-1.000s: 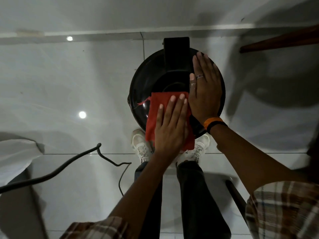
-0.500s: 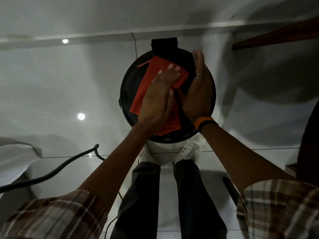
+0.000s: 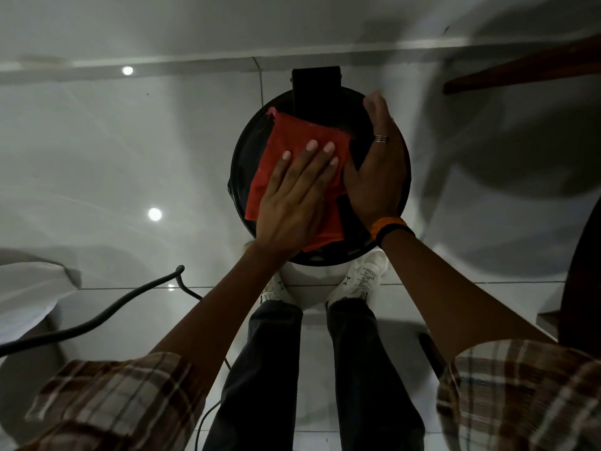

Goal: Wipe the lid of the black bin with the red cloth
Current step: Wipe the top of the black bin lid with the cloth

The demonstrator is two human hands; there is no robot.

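The black bin's round glossy lid (image 3: 250, 148) sits on the floor just ahead of my feet, with a black hinge block (image 3: 316, 89) at its far edge. A red cloth (image 3: 289, 141) lies spread over the lid's left and middle. My left hand (image 3: 294, 196) presses flat on the cloth, fingers together and pointing away from me. My right hand (image 3: 379, 167), with a ring and an orange-and-black wristband, rests flat on the lid's right side, its fingers curling over the far right rim. It touches the cloth's right edge.
The floor is glossy white tile (image 3: 130, 157) meeting a wall at the far side. A dark cable (image 3: 97, 320) snakes across the floor at the left, beside a white object (image 3: 29, 288). Dark wooden furniture (image 3: 520, 66) stands at the far right. My white shoes (image 3: 364, 278) stand under the bin's near edge.
My left hand slid the cloth from the lid's near edge up toward the hinge, then back slightly toward the middle and left. My right hand stayed on the lid's right side.
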